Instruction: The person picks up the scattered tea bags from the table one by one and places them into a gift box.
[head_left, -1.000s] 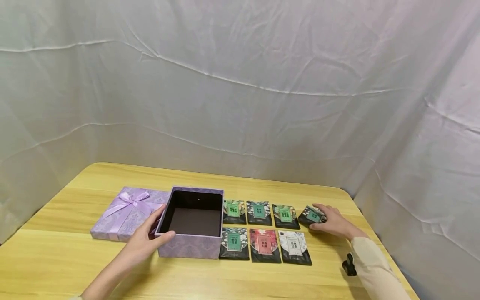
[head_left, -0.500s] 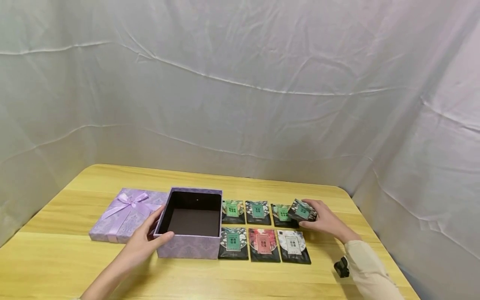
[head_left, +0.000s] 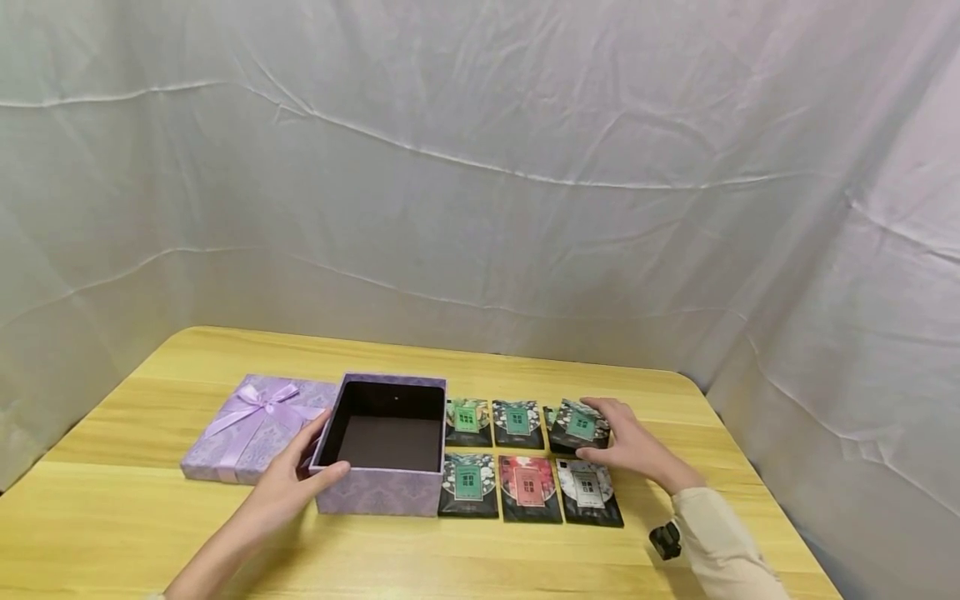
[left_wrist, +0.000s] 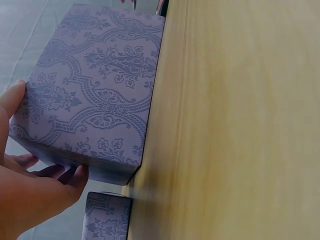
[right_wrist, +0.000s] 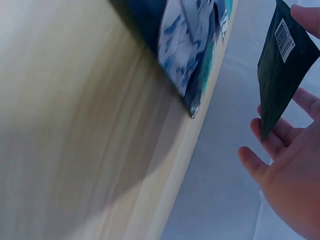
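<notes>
In the head view, an uncovered purple patterned gift box (head_left: 381, 495) with a dark inside stands left of centre. My left hand (head_left: 292, 475) grips its near left corner, thumb on the front rim and fingers along the left side; the left wrist view shows these fingers against the box wall (left_wrist: 95, 90). My right hand (head_left: 633, 446) pinches a black tea sachet with a green label (head_left: 579, 427) by its right edge. That sachet is raised over another green-labelled sachet (head_left: 550, 415), mostly covering it. The right wrist view shows the held sachet's dark, barcoded back (right_wrist: 282, 65).
Two rows of tea sachets lie right of the box, among them a red one (head_left: 529, 490) and a white one (head_left: 588, 493). Left of the box lies its purple lid (head_left: 247, 433) with a ribbon bow. A small black device (head_left: 665, 541) is beside the right sleeve.
My right hand has lifted the sachet from the right end of the upper row and carried it left over its neighbour. The left hand has stayed at the box corner.
</notes>
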